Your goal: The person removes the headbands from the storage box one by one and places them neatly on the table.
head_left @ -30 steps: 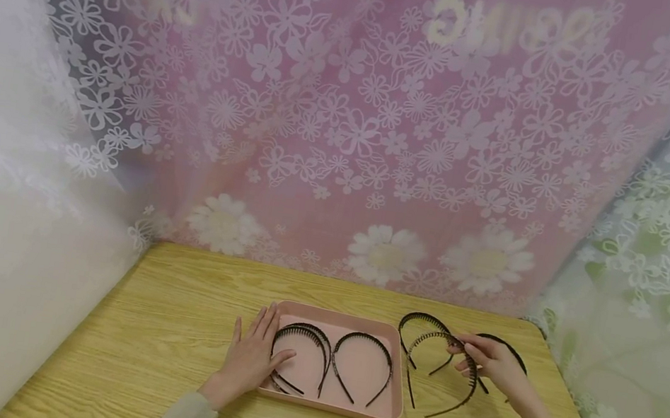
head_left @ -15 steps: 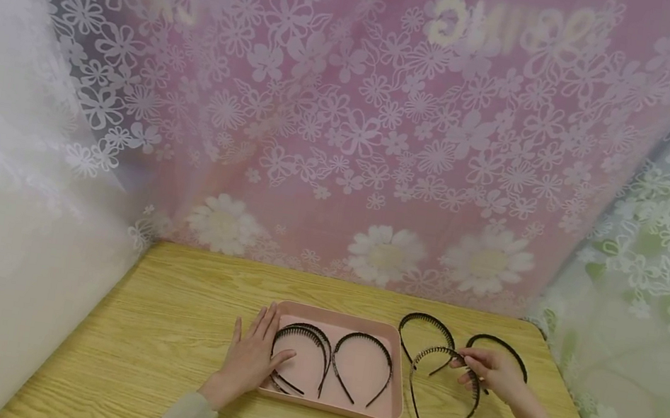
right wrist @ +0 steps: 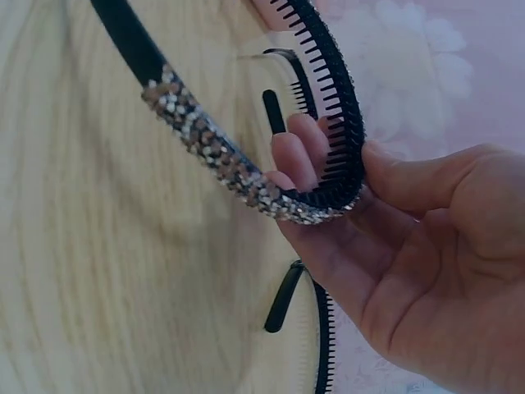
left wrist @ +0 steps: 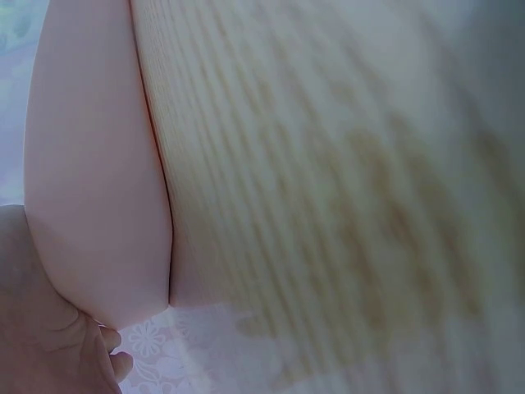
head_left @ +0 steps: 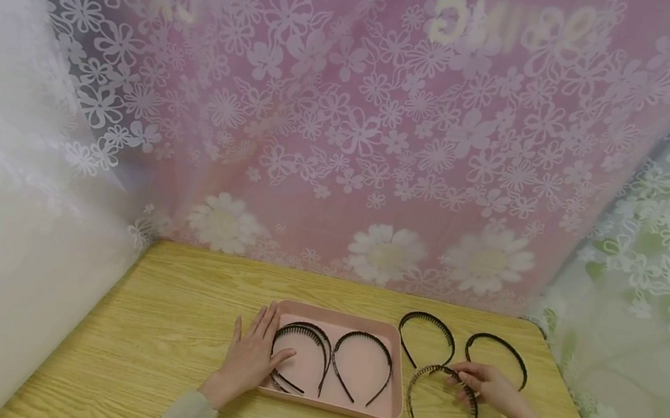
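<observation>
In the head view my right hand [head_left: 492, 388] pinches a toothed black headband [head_left: 476, 409] near the top of its arch, to the right of the tray. Seen from the right wrist, this headband [right wrist: 213, 152] has glittering stones along its outer face, and my thumb [right wrist: 418, 176] presses it against the fingers. My left hand [head_left: 250, 358] rests with straight fingers on the left rim of a pink tray [head_left: 333, 407]. Inside the tray, overlapping headbands [head_left: 325, 343] lie at the left and a single headband [head_left: 388, 363] at the right. The left wrist view shows the tray's side wall [left wrist: 98, 164].
Behind the right hand, two more headbands lie on the wooden table [head_left: 180, 301]: a toothed one [head_left: 429, 316] near the tray's corner and another [head_left: 511, 348] farther right. A floral curtain [head_left: 346, 132] hangs behind the table, with more sheeting at both sides.
My right hand has moved down toward the table's front with the pinched headband, farther from the two headbands behind. The left hand and tray have stayed in place.
</observation>
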The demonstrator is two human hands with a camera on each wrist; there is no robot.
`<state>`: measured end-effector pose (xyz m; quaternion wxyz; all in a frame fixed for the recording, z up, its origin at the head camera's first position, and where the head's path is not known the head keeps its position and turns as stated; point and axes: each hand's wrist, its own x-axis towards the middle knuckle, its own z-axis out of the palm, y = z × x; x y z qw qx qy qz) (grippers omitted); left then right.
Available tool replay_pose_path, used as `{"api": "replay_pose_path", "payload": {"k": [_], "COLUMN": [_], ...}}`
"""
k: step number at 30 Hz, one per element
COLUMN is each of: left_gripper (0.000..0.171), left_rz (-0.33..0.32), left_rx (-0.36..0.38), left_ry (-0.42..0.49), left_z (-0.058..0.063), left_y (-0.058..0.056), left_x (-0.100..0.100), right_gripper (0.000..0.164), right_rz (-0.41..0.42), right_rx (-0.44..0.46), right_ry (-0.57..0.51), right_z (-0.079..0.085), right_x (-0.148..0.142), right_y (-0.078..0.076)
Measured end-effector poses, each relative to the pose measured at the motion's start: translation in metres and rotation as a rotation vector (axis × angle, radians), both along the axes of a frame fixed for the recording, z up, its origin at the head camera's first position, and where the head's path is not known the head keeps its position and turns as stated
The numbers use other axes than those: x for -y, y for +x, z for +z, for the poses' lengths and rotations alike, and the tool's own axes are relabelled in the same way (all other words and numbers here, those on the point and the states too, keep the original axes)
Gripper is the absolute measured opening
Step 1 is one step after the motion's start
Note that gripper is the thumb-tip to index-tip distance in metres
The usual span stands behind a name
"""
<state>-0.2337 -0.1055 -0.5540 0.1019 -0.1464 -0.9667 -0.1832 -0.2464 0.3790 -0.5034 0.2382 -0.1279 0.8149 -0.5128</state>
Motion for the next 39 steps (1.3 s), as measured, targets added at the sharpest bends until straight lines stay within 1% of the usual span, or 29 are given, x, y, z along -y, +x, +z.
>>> {"api": "replay_pose_path", "payload": {"k": [2,7,12,17,22,27,39], "left_gripper": [0.084,0.084,0.085,0.085,0.085,0.085,0.085], "left_rz": [-0.002,-0.001,-0.001,-0.001,0.003,0.006,0.006], "left_rx": [0.002,0.007,0.012,0.014,0.015,0.013,0.016], "left_ry": [0.004,-0.004,-0.015,-0.019,-0.018,-0.010,-0.011], "left_z": [0.000,0.000,-0.002,-0.002,-0.002,-0.001,0.000], "left_y": [0.000,0.000,-0.002,-0.002,-0.002,-0.002,-0.001], "left_x": [0.000,0.000,0.001,0.001,0.001,0.001,0.001], "right_gripper": [0.042,0.042,0.041,0.042,0.036,0.031,0.023], "right_rz": [0.000,-0.018,-0.031,-0.036,-0.038,-0.061,-0.093], "right_rx": [0.014,0.025,0.000,-0.017,-0.073,-0.132,-0.229], "right_ry": [0.002,0.048,0.092,0.115,0.197,0.280,0.368], "right_z": [-0.002,-0.009,-0.014,-0.013,-0.011,-0.012,-0.017], "right_x": [0.000,0.000,0.000,0.002,0.004,0.006,0.007], "right_y": [0.001,0.001,0.002,0.004,0.005,0.004,0.003]}}
